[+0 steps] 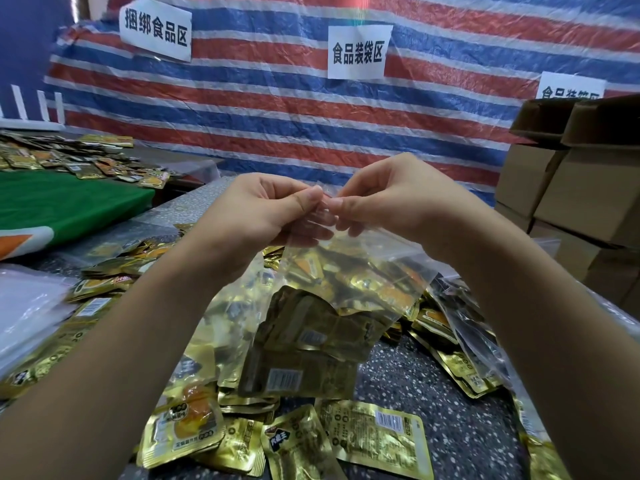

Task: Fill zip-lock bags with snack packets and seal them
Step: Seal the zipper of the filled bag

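A clear zip-lock bag point(356, 271) hangs in the air in front of me, with gold snack packets point(311, 341) inside its lower part. My left hand point(263, 213) and my right hand point(391, 199) both pinch the bag's top strip, thumbs and fingertips nearly touching at the middle. Whether the strip is sealed cannot be told. Loose gold snack packets point(374, 438) lie scattered on the speckled table point(450, 410) under the bag.
A pile of empty clear bags point(27, 306) lies at the left. A green cloth point(62, 202) and more packets point(69, 157) sit at the far left. Cardboard boxes point(571, 188) are stacked at the right. A striped tarp point(311, 109) with paper signs hangs behind.
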